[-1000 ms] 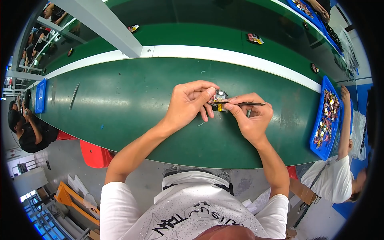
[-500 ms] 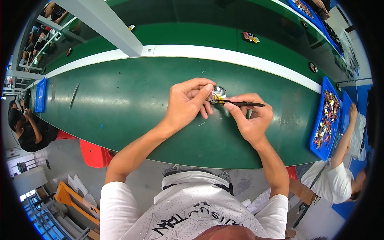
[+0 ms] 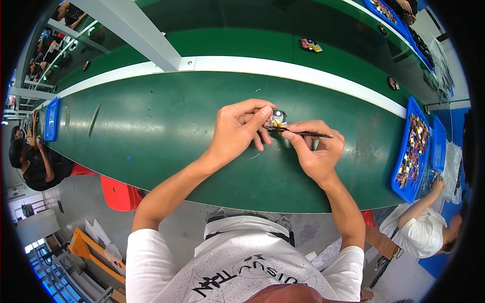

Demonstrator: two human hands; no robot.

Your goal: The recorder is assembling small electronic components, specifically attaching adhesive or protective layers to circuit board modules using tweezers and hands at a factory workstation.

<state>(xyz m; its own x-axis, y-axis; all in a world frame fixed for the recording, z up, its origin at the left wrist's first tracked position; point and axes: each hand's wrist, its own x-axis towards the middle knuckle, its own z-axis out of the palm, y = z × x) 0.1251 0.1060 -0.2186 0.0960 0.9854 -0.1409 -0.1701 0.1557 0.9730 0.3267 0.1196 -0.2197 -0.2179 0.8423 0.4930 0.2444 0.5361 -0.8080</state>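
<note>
— What's closest to the camera?

— The person's white shirt (image 3: 242, 262), then both forearms reaching up onto the green belt (image 3: 151, 126).

— And the hands?

— The left hand (image 3: 237, 129) is curled around a small metal part with yellow bits (image 3: 276, 119), pinching it between thumb and fingers just above the belt. The right hand (image 3: 316, 151) is clenched on a thin dark tool (image 3: 305, 134), gripped like a pen, its tip touching the part.

— So the part sits between the hands?

— Yes, at the fingertips of both, near the belt's middle.

— Farther out?

— A blue tray (image 3: 411, 146) full of small pieces lies to the right, beside another person in white (image 3: 424, 232). Beyond the white strip (image 3: 283, 68), a small dark item (image 3: 309, 45) rests on the far belt.
</note>
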